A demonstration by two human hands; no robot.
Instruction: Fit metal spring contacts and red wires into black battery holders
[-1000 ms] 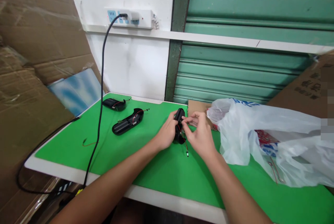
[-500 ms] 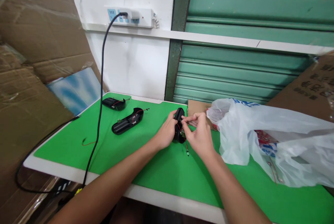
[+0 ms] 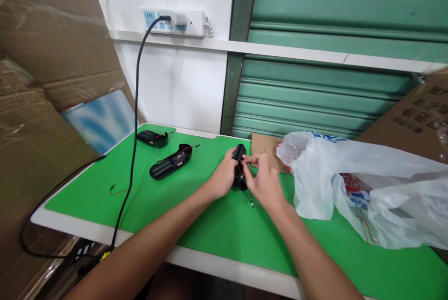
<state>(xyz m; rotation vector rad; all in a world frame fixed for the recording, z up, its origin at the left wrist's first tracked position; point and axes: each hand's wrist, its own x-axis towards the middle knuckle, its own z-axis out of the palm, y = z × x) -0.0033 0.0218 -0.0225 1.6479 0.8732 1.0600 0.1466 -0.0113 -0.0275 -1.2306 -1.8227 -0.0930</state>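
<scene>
A black plastic housing (image 3: 239, 152) lies on the green mat between my hands, with thin wires inside. My left hand (image 3: 224, 175) grips its left side. On the other side, my right hand (image 3: 263, 176) has its thumb and forefinger pinched at the middle of the housing; whatever small part sits between the fingertips is hidden. A red-and-black wire with a small tip (image 3: 251, 202) sticks out from the near end. Two similar black housings, one nearer (image 3: 171, 162) and one farther back (image 3: 152, 138), rest to the left, each with a thin wire.
A white plastic bag (image 3: 325, 174) with red wires inside lies at right, beside a cardboard piece (image 3: 268, 146). A black cable (image 3: 136, 104) hangs from the power strip (image 3: 173, 22) across the mat's left. Large cardboard (image 3: 52, 34) stands at left.
My right hand's fingers have shifted slightly and closed in over the middle of the housing, covering more of it. My left hand and the housing stay in place.
</scene>
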